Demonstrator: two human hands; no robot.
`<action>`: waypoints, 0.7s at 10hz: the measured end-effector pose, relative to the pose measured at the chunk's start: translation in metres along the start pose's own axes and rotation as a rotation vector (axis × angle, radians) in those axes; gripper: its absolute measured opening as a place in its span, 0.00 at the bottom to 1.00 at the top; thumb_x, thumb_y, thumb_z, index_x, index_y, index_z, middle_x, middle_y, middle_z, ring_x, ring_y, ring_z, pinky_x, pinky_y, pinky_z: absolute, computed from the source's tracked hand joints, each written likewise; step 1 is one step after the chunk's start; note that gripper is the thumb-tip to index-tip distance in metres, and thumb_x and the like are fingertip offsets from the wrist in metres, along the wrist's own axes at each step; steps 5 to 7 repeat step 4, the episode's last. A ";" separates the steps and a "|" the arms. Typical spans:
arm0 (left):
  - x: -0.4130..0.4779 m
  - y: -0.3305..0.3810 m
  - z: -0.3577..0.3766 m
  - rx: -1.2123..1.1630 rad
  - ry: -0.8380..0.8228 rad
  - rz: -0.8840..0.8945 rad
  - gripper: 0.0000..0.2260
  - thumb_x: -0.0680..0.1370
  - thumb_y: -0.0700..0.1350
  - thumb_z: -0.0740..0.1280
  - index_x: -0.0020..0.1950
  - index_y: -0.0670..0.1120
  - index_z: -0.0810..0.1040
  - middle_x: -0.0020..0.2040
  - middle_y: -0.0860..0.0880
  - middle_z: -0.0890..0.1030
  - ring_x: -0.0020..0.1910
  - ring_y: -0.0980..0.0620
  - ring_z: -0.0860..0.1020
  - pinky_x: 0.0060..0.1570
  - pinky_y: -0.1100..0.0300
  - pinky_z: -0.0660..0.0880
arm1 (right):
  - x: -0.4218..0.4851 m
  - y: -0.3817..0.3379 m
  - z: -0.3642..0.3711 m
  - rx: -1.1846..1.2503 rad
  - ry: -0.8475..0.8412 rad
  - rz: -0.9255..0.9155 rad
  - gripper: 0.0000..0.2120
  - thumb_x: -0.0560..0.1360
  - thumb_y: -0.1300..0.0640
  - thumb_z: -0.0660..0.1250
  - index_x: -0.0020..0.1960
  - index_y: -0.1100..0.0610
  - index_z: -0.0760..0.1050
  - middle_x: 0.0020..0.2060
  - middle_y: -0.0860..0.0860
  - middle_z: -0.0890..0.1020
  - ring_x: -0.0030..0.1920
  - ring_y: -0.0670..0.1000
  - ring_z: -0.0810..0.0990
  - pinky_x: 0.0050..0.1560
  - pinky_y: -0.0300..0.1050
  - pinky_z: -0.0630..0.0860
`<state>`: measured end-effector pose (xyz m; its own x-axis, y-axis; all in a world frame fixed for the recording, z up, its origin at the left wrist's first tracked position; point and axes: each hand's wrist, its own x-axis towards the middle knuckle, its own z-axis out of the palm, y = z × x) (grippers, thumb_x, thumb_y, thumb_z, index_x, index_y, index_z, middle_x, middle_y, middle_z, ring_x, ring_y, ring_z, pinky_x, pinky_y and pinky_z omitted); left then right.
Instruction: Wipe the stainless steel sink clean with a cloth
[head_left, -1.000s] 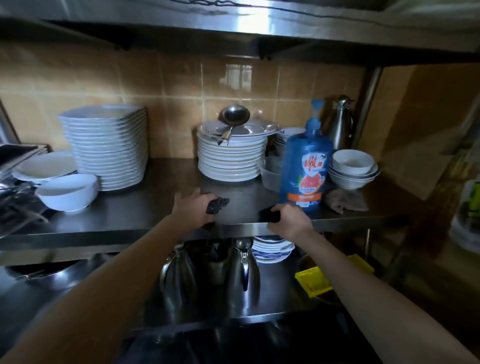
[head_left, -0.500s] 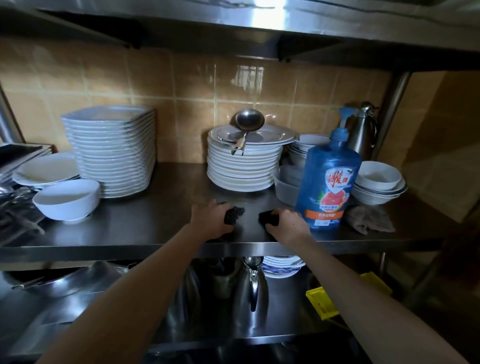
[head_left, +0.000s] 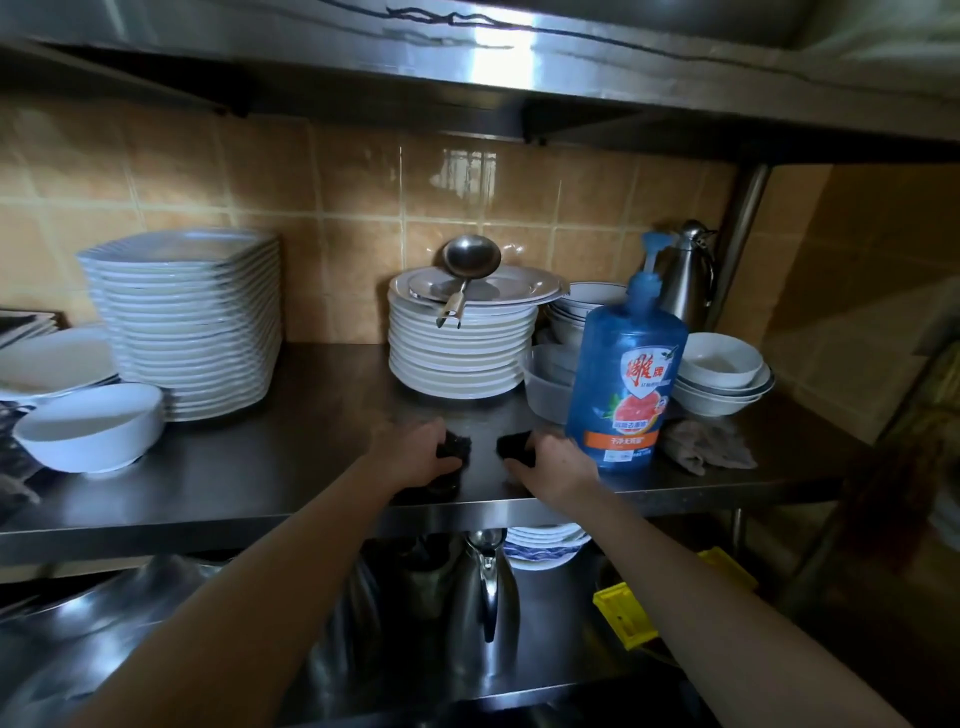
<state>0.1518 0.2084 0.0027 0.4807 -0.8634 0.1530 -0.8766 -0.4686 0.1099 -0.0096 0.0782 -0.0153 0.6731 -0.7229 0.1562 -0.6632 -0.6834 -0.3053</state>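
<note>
The left hand is curling around a small dark wad, and the right hand is gripping a second dark wad. Both hands are resting near the front edge of a steel worktop, close together but not touching. It is not clear whether the wads are cloth or scouring pads.

By the look of it, the task is barely starting. The person is gathering something to wipe with, and no sink is plainly showing, only dark steel at the bottom of the view. All the wiping is seemingly remaining.

Just beside the right hand, a blue pump bottle of dish soap is standing. Its label is showing large Chinese characters that appear to read 雕牌, a grapefruit picture, and an orange band of print too small to read. A crumpled grey rag is lying to the right of the bottle.

Behind the hands, a stack of white plates is carrying a steel ladle, and white bowls are sitting at the right.
</note>
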 end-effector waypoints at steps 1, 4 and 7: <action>-0.005 0.001 -0.001 0.007 0.017 -0.014 0.18 0.75 0.60 0.63 0.58 0.49 0.71 0.61 0.48 0.76 0.60 0.48 0.73 0.54 0.54 0.66 | -0.010 0.001 -0.005 -0.014 0.002 -0.052 0.23 0.74 0.40 0.62 0.61 0.54 0.73 0.61 0.52 0.73 0.63 0.54 0.70 0.57 0.50 0.74; -0.037 0.022 -0.023 -0.028 -0.013 -0.015 0.18 0.75 0.51 0.65 0.63 0.47 0.69 0.65 0.45 0.72 0.64 0.44 0.70 0.59 0.55 0.66 | -0.054 0.018 -0.045 0.073 0.066 -0.094 0.20 0.75 0.51 0.65 0.65 0.56 0.71 0.62 0.54 0.74 0.63 0.55 0.72 0.60 0.51 0.72; -0.037 0.022 -0.023 -0.028 -0.013 -0.015 0.18 0.75 0.51 0.65 0.63 0.47 0.69 0.65 0.45 0.72 0.64 0.44 0.70 0.59 0.55 0.66 | -0.054 0.018 -0.045 0.073 0.066 -0.094 0.20 0.75 0.51 0.65 0.65 0.56 0.71 0.62 0.54 0.74 0.63 0.55 0.72 0.60 0.51 0.72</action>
